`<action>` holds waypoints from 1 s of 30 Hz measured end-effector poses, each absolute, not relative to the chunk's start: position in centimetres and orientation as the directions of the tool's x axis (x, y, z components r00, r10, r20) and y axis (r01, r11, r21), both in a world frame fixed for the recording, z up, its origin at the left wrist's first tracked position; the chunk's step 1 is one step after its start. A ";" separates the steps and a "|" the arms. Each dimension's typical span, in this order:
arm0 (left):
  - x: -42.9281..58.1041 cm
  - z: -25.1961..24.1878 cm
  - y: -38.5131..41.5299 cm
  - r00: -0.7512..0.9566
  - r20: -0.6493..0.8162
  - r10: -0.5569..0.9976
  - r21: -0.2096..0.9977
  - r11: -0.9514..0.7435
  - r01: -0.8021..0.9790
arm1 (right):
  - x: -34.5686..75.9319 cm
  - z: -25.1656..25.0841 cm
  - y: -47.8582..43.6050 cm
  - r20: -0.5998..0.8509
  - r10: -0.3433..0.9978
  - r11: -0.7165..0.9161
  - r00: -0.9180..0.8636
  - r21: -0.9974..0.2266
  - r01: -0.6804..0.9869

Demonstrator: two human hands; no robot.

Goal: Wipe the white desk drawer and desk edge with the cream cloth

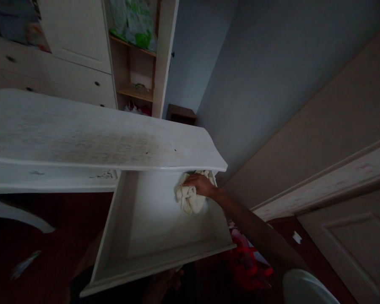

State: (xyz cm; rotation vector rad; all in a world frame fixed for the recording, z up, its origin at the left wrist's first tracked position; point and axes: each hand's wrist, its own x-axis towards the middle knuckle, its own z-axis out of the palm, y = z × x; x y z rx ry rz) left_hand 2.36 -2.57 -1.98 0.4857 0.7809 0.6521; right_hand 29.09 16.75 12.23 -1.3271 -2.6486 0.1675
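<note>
My right hand (200,184) reaches into an open white drawer (123,257) of a white desk (82,135), at its back right corner. The hand is closed on a crumpled cream cloth (188,200) that rests against the drawer's inside. The drawer is pulled far out and looks bare apart from the cloth. Below the drawer's front edge, part of my left hand (166,280) shows in the dark; its fingers are hidden.
A white wardrobe with drawers (50,71) and open wooden shelves (136,90) holding bags stands behind the desk. A blue-grey wall is on the right, with a pale door (351,236) beside it. Something red (250,261) lies on the dark red floor.
</note>
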 end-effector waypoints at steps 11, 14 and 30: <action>1.8 -1.0 -2.5 0.557 -0.480 0.678 0.646 0.703 -0.297 | 24.4 12.5 12.4 0.204 0.828 0.550 -0.523 -0.483 0.681; 1.8 -1.0 -2.5 0.557 -0.482 0.676 0.658 0.699 -0.280 | 24.0 13.4 10.4 0.195 0.909 0.413 -0.369 -0.299 0.860; 3.3 -5.0 -2.0 0.660 -0.500 0.561 0.674 0.730 -0.111 | 23.0 10.2 8.5 -0.247 0.940 -0.310 0.234 -0.334 0.890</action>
